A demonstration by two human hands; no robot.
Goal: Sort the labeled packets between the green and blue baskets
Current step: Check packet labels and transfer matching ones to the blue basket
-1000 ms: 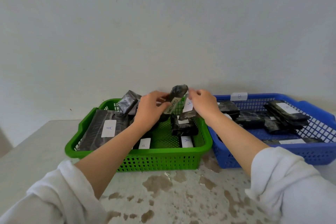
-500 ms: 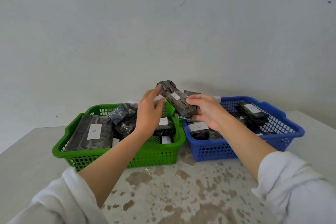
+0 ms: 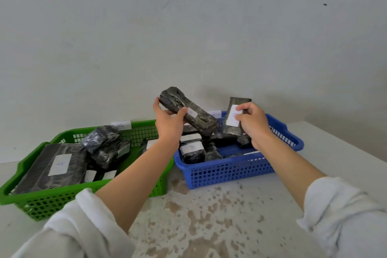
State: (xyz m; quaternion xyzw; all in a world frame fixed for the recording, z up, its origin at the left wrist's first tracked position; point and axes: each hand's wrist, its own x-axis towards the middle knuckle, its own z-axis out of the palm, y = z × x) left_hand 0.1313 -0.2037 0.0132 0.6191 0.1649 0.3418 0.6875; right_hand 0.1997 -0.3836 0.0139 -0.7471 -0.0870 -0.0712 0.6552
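My left hand grips a long black wrapped packet with a small white label, held tilted above the gap between the two baskets. My right hand holds a flatter black packet with a white label upright over the blue basket. The blue basket contains several black packets; one in front is labeled B. The green basket on the left holds several black packets, among them a large flat one labeled A.
Both baskets stand side by side on a pale, stained table against a white wall. White tags are fixed to the back rims of the baskets; the green one reads A. The table's right edge runs behind the blue basket.
The long packet has passed from my right hand to my left hand. My right hand now holds a second, flatter packet over the blue basket. The view has shifted left.
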